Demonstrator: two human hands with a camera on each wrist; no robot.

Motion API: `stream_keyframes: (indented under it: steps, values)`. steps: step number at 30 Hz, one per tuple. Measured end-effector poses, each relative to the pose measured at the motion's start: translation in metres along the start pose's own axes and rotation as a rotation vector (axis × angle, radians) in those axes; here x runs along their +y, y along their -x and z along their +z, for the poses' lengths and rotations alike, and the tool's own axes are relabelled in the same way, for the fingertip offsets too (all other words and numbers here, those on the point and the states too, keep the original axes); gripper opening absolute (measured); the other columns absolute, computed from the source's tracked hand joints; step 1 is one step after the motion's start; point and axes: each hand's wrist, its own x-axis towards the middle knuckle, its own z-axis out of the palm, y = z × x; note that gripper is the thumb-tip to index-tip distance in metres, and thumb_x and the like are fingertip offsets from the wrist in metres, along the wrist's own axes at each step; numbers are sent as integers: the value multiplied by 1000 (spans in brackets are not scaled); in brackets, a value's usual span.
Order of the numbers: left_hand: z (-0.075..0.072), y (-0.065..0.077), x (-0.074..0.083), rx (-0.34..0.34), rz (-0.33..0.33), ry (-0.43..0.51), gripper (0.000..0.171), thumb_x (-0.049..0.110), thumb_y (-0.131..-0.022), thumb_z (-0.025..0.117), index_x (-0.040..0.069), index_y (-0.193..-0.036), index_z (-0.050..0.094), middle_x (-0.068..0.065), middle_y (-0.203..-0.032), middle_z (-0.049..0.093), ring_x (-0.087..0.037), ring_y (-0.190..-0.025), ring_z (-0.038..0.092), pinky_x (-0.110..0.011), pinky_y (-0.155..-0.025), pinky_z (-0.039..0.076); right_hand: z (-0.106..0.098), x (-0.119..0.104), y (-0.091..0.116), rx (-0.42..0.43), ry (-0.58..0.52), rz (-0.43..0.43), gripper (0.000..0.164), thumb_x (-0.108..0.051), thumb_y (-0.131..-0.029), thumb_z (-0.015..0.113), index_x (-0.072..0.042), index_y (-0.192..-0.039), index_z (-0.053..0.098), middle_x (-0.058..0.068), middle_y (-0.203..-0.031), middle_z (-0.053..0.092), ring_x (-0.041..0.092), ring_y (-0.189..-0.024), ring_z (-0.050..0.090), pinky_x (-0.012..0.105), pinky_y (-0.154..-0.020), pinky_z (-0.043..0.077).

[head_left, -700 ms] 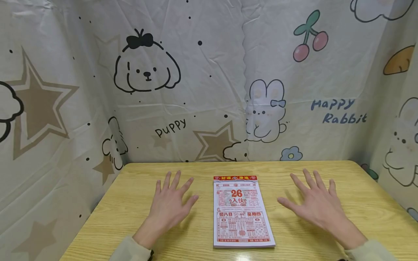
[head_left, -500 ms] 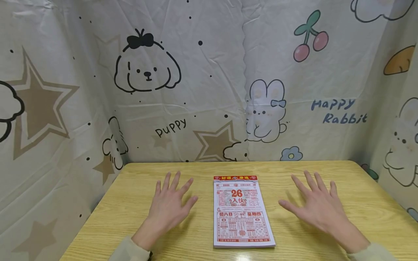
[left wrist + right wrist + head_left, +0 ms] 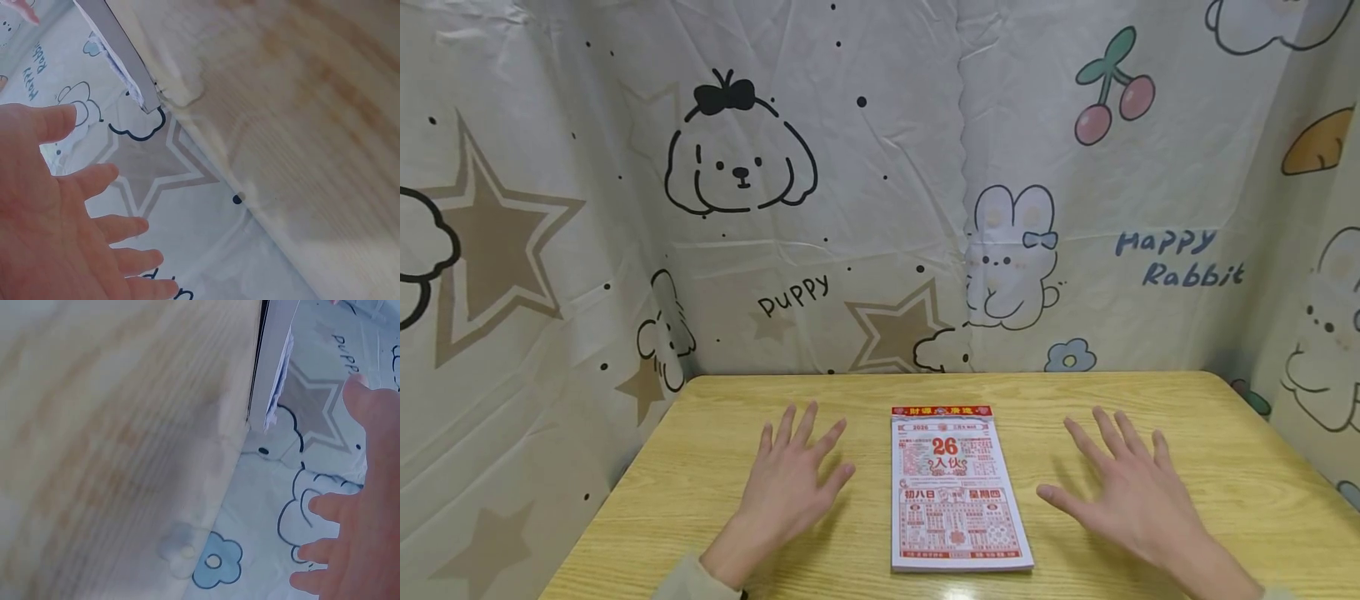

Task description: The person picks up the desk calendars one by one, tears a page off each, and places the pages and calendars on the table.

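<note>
Both hands (image 3: pixel 788 482) (image 3: pixel 1138 502) have shifted back slightly, fingers spread apart, with the calendar (image 3: pixel 957 500) lying between them.

- A thick rectangular paper calendar pad (image 3: pixel 958 508), white with red print and a red top strip, lies flat on a yellow wood-grain table (image 3: pixel 850 550), a large "26" facing up.
- The left hand (image 3: pixel 790 487), fingers spread, is over the table left of the pad, apart from it; a pale cloth sleeve (image 3: pixel 696 581) covers its wrist.
- The right hand (image 3: pixel 1131 504), fingers also spread, is right of the pad, apart from it.
- Behind hangs off-white creased fabric (image 3: pixel 887 50) printed with a black-outlined puppy (image 3: pixel 741 154), a white rabbit (image 3: pixel 1011 283) and pink cherries (image 3: pixel 1093 125).
</note>
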Motion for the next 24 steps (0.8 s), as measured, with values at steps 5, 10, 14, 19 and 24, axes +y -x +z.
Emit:
stream_keyframes:
  steps: [5, 10, 14, 19, 24]
  values:
    - [2, 1, 1, 0, 6, 27, 60, 53, -104, 61, 22, -155, 56, -23, -166, 34, -51, -151, 29, -72, -120, 28, -2, -11, 4, -27, -33, -10, 106, -85, -85, 62, -10, -159, 47, 34, -162, 32, 58, -147, 28, 83, -115, 14]
    - [3, 1, 4, -7, 23, 31, 61, 50, -101, 68, 21, -154, 57, -24, -165, 36, -52, -149, 32, -71, -118, 33, -4, -27, 6, -12, -83, -48, 108, -86, -82, 64, -12, -159, 49, 30, -162, 35, 56, -145, 34, 78, -116, 24]
    - [4, 1, 8, -17, 39, 42, 62, 45, -99, 74, 19, -152, 59, -25, -162, 40, -53, -147, 36, -71, -117, 35, -1, -39, 5, 14, -102, -93, 107, -84, -80, 68, -13, -158, 50, 27, -161, 41, 53, -140, 44, 73, -113, 35]
    - [6, 0, 13, -32, 27, 146, 62, 33, -95, 81, 13, -150, 61, -27, -150, 54, -50, -135, 52, -65, -110, 47, 5, -55, 4, 45, -168, -148, 102, -72, -77, 82, -13, -155, 54, 20, -153, 53, 47, -131, 55, 68, -106, 45]
    - [8, -3, 19, -39, 18, 305, 56, 18, -91, 85, 7, -143, 66, -23, -131, 66, -39, -115, 67, -56, -93, 61, 7, -71, 1, -6, -287, -141, 94, -66, -76, 87, -12, -148, 63, 14, -148, 59, 40, -130, 57, 67, -106, 46]
